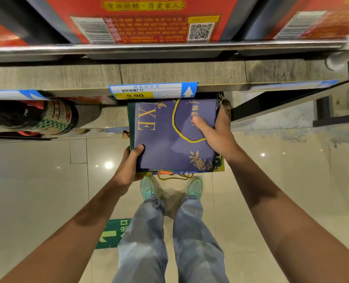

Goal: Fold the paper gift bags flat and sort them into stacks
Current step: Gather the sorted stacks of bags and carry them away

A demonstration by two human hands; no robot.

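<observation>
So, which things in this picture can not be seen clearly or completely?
- Head view: the bags under the purple bag are hidden by it; only edges show, so their number is unclear.
- Right hand: its fingers are behind the stack.
- Purple bag's far end: cut off by the price label.
- Red boxes above: print blurred, tops cut by the frame.

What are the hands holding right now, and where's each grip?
A flat stack of gift bags, purple one on top. The left hand grips its near left corner; the right hand grips the right edge, thumb pressing on top.
</observation>
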